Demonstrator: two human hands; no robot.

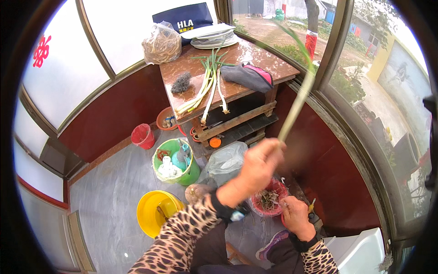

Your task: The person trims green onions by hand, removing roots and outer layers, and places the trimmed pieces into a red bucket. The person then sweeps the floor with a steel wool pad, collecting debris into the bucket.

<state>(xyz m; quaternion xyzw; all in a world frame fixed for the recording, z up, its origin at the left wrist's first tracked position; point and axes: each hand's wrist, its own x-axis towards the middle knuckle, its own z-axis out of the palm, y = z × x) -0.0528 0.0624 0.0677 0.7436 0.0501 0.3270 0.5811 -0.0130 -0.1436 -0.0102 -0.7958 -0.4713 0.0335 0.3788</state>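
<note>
My left hand (256,167) is shut on the lower end of a green onion (299,97), which slants up and right with its leaves blurred. My right hand (296,214), fingers curled together, is at the right rim of a red-lined bin (268,198) that holds dry plant scraps. Nothing shows clearly in its fingers. More green onions (205,85) lie on the brown table (273,65), some roots reaching past its front edge.
The table also bears a dark grey scouring-type clump (181,83), a grey and pink cloth item (246,77) and a plastic bag (162,42). On the floor stand a yellow bucket (149,209), a green bucket (191,174), a small red bucket (143,136) and a pumpkin-like gourd (196,192).
</note>
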